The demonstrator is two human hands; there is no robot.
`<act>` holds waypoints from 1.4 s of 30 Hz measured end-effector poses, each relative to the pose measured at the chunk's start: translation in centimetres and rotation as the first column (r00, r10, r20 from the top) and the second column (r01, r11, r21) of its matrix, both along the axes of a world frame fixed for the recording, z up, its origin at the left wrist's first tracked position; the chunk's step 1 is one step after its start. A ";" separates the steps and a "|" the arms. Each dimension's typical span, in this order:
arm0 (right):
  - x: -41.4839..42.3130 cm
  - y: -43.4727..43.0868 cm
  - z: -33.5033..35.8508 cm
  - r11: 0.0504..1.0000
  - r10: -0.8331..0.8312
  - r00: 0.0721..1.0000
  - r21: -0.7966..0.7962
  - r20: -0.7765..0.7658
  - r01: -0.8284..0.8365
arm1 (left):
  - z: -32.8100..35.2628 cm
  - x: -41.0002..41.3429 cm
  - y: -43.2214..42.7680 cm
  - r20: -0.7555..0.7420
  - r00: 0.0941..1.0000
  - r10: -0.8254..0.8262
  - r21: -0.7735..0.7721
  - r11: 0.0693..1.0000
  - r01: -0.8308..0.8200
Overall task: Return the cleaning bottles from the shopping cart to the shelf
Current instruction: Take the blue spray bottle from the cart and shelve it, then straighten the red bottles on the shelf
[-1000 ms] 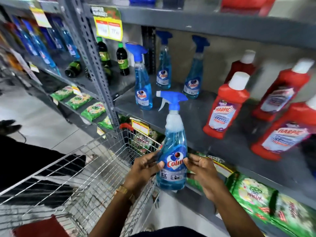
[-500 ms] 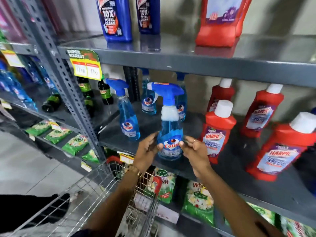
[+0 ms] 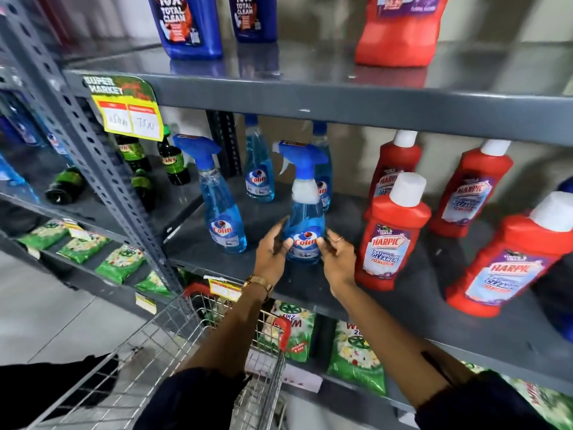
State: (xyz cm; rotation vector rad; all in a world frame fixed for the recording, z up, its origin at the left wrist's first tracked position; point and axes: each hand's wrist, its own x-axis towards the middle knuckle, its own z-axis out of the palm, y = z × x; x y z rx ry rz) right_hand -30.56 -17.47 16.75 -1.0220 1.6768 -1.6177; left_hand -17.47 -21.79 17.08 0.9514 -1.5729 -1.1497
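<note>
Left hand point(image 3: 273, 249) and right hand point(image 3: 336, 254) pressed against opposite sides of a blue Colin spray bottle point(image 3: 305, 221), fingers curled round its lower body on either side of the label, thumbs toward the front. Bottle held upright, base at or just above the grey middle shelf point(image 3: 403, 305); contact with the shelf could not be told. Blue trigger head pointed left, white collar beneath it. Gold watch point(image 3: 259, 282) worn on the left wrist, ring on a right finger, dark sleeves at both forearms.

Just left of the held bottle, a second Colin spray bottle point(image 3: 221, 206) stood upright on the same shelf; two more point(image 3: 259, 169) placed farther back, one partly hidden behind the held bottle's head. To the right, red Harpic bottles point(image 3: 392, 240) with white caps, set near and far across the shelf. Upper shelf carried dark blue bottles point(image 3: 186, 26) and a red container point(image 3: 400, 29); yellow price tag point(image 3: 131, 119) fixed at its left front edge. Lower shelf filled with green packets point(image 3: 356, 352). Wire shopping cart point(image 3: 173, 355) with red corner trim located near, below the left forearm, against the shelving upright.
</note>
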 end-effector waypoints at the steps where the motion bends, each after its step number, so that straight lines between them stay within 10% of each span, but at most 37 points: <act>1: -0.1 0.0 0.0 1.000 0.008 1.000 0.000 -0.001 -0.008 | -0.1 -0.1 0.1 -0.004 1.000 -0.002 -0.001 1.000 0.002; 14: 0.0 4.9 0.1 0.992 0.120 0.992 0.018 0.036 -0.121 | -1.1 -0.4 0.9 0.005 0.997 0.072 0.015 0.997 -0.072; 18: -1.3 11.7 -1.9 0.990 -0.121 0.991 -0.068 0.062 0.125 | -1.1 -1.4 3.8 -0.088 0.980 0.180 0.121 0.978 -0.169; 21: -4.3 16.0 -2.0 0.891 -0.420 0.905 -0.157 0.072 0.426 | -0.7 -2.8 8.1 -0.128 0.935 0.329 -0.105 0.933 -0.343; 26: -11.9 17.1 -1.7 0.671 -0.733 0.656 -0.039 -0.177 0.740 | 0.1 -9.6 13.7 -0.036 0.996 0.086 -0.193 0.977 -0.091; 42: -18.3 15.3 -3.1 0.780 -0.560 0.773 0.126 -0.300 0.613 | -2.8 -16.3 10.3 0.257 0.953 0.159 -0.064 0.987 -0.148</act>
